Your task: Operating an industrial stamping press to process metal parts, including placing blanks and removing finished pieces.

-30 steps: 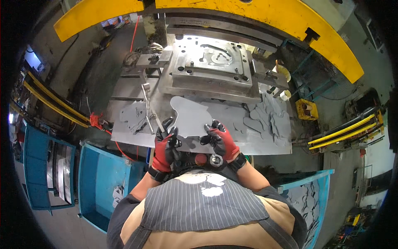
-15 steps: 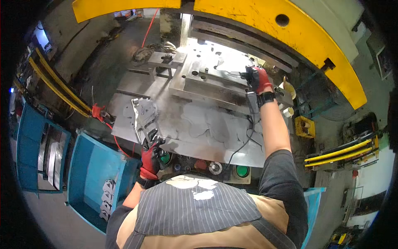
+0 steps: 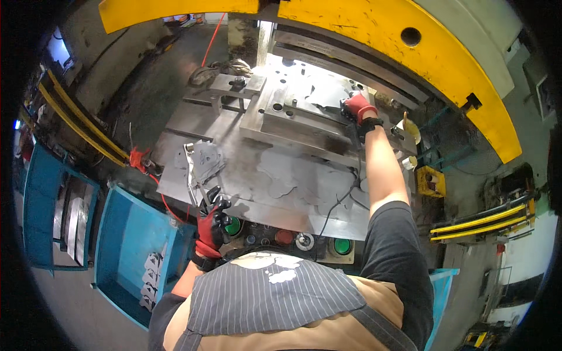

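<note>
My left hand [image 3: 211,225], in a red and black glove, is closed around the near end of a slim metal tongs-like tool [image 3: 189,167]. The tool's far end lies beside a small pile of flat grey metal pieces [image 3: 208,157] on the steel table [image 3: 234,184]. My right hand [image 3: 358,108], gloved alike, reaches onto the brightly lit die [image 3: 281,126]. Its fingers are curled at the right edge of a flat metal piece [image 3: 333,92] lying on the die; what they grip is hidden. A dark narrow tip shows left of that hand.
Thin grey cut-outs [image 3: 287,175] and a black cable [image 3: 339,202] lie on the table. A yellow press beam [image 3: 351,20] arches over the far side. Green buttons [image 3: 341,245] line the near edge. A blue bin [image 3: 132,234] with stacked metal parts stands at left.
My right hand has shifted slightly left and up over the die, and the flat metal piece there shows more fully. My left hand and its tool have barely moved.
</note>
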